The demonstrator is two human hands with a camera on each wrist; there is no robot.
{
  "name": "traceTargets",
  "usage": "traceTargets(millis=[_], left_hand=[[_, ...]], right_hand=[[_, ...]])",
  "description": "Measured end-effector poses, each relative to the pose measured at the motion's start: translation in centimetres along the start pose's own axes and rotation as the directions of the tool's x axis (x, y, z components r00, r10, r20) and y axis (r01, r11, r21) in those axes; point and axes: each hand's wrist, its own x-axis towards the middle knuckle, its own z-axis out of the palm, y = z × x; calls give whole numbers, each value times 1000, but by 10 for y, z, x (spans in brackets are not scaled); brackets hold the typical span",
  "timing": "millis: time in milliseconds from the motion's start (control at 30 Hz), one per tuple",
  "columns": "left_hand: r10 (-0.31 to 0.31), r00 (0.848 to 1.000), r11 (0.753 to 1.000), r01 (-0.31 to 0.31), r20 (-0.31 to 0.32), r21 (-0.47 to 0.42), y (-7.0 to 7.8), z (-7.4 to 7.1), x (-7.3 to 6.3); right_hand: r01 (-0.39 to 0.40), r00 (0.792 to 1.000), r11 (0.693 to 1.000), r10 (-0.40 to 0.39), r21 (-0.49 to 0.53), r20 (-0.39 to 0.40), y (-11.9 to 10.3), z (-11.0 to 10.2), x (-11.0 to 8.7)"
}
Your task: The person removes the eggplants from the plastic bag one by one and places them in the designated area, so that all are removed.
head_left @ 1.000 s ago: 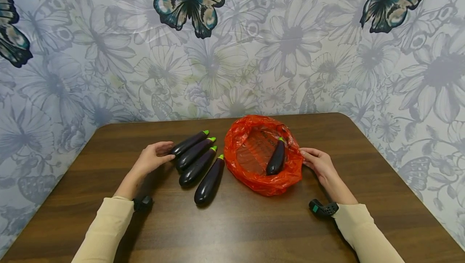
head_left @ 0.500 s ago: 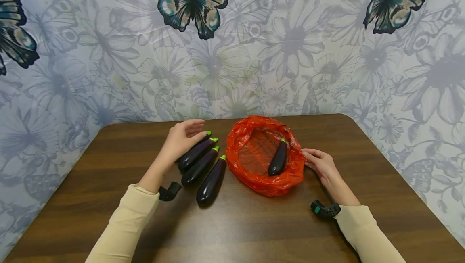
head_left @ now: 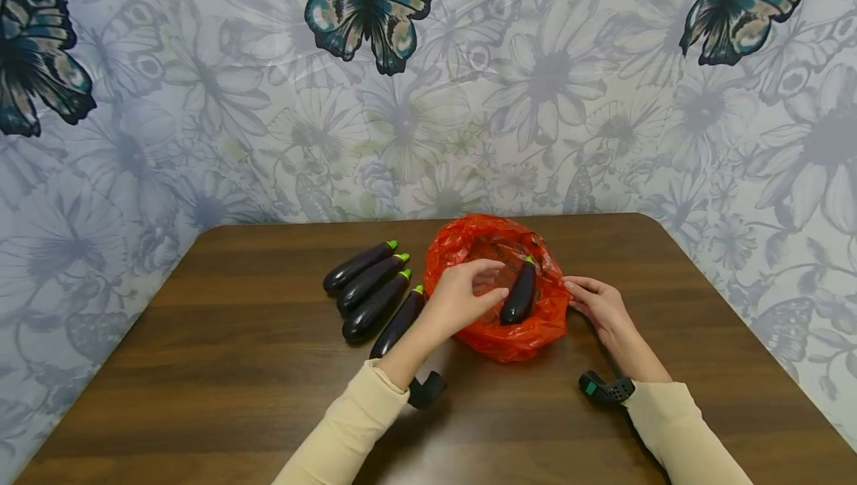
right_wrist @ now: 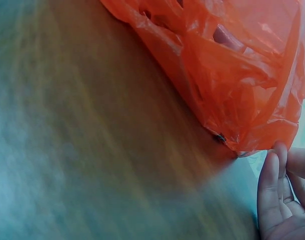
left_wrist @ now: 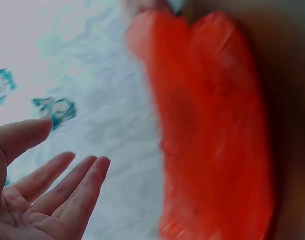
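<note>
A red plastic bag (head_left: 515,345) stands on the table with its mouth rolled wide, and one eggplant (head_left: 520,295) lies inside it. Over the left side of the bag's mouth is my left hand (head_left: 458,297), near that eggplant; its fingers are spread and hold nothing, as the left wrist view also shows. My right hand (head_left: 602,312) pinches the bag's right edge between thumb and fingers, seen at the corner of the bag (right_wrist: 252,135) in the right wrist view. Left of the bag several eggplants lie side by side, the farthest eggplant (head_left: 358,267) at the back; my left forearm partly covers the nearest eggplant (head_left: 399,323).
The brown wooden table (head_left: 201,366) ends at a far edge just behind the bag and eggplants. Behind it hangs a floral cloth (head_left: 268,135) with butterflies. Each wrist wears a black band, with the right band (head_left: 605,388) low over the table.
My left hand has moved right from beside the row of eggplants, passing over them to the bag's mouth. My right hand keeps its pinch on the bag's edge; the eggplants lie as before.
</note>
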Motion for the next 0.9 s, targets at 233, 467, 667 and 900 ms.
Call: traceTargets(millis=[233, 467, 667, 900], left_hand=[[-11, 1000, 984, 12, -8, 179, -17, 45, 9], [-80, 996, 945, 64, 37, 320, -28, 62, 13], [-111, 992, 925, 82, 59, 371, -32, 66, 13], [-110, 991, 925, 76, 72, 373, -36, 68, 14]], right_hand=[[0, 1000, 1000, 0, 11, 0, 0, 1, 0], [13, 1000, 1000, -13, 9, -4, 2, 1, 1], [82, 996, 997, -82, 7, 44, 4, 0, 1], [56, 998, 998, -56, -15, 10, 6, -1, 3]])
